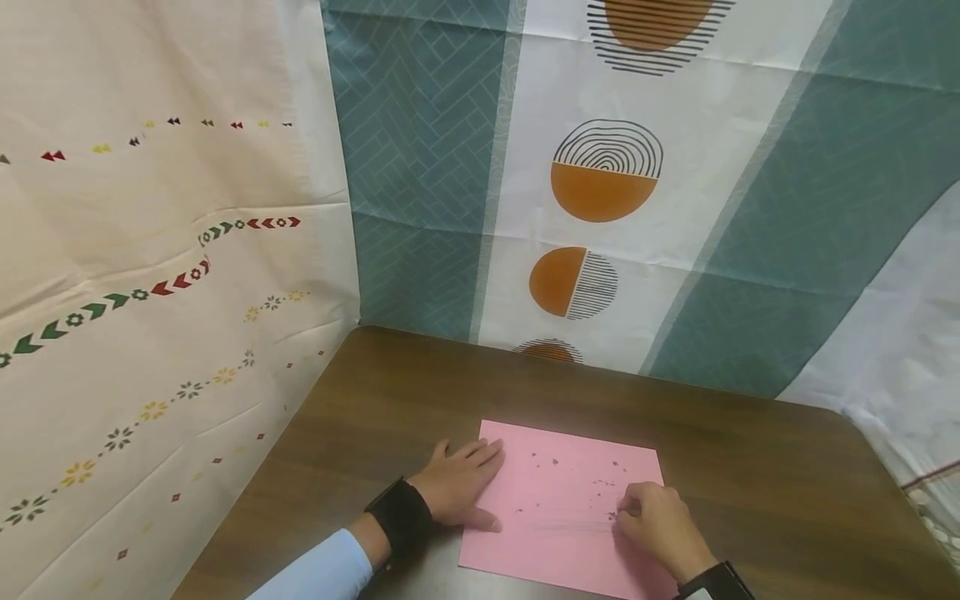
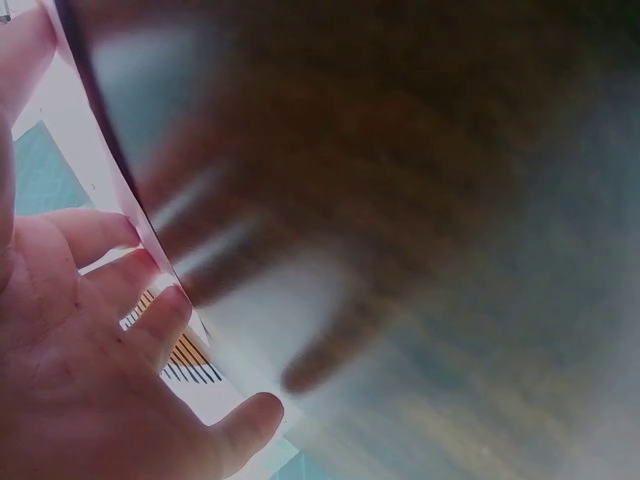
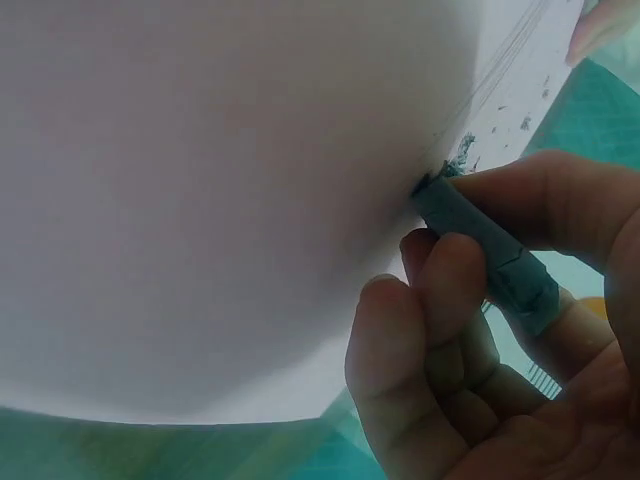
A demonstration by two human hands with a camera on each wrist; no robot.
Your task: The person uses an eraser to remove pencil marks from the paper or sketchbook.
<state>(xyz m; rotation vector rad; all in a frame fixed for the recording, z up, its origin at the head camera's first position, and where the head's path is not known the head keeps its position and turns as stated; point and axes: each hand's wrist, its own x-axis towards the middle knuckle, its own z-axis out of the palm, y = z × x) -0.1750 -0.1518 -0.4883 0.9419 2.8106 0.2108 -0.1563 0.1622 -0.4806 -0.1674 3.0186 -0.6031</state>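
Note:
A pink sheet of paper point(image 1: 573, 492) lies on the brown table. My left hand point(image 1: 456, 487) rests on its left edge with the fingers spread and straight; fingertips and thumb reach onto the sheet. Over the right part of the paper, my right hand point(image 1: 660, 527) pinches a short crayon point(image 3: 485, 245) in a blue-grey wrapper between thumb and fingers. The crayon's dark tip is right at the paper's surface, beside a small clump of dark crumbs point(image 3: 462, 152). Faint grey streaks point(image 1: 570, 526) run across the lower part of the sheet. The head view mostly hides the crayon behind the fingers.
More dark flecks point(image 1: 555, 462) are scattered over the paper. Brown tabletop point(image 1: 420, 383) surrounds the sheet. A patterned cream cloth point(image 1: 187, 333) hangs along the left side, and a teal and white curtain point(image 1: 420, 167) hangs behind the table's far edge.

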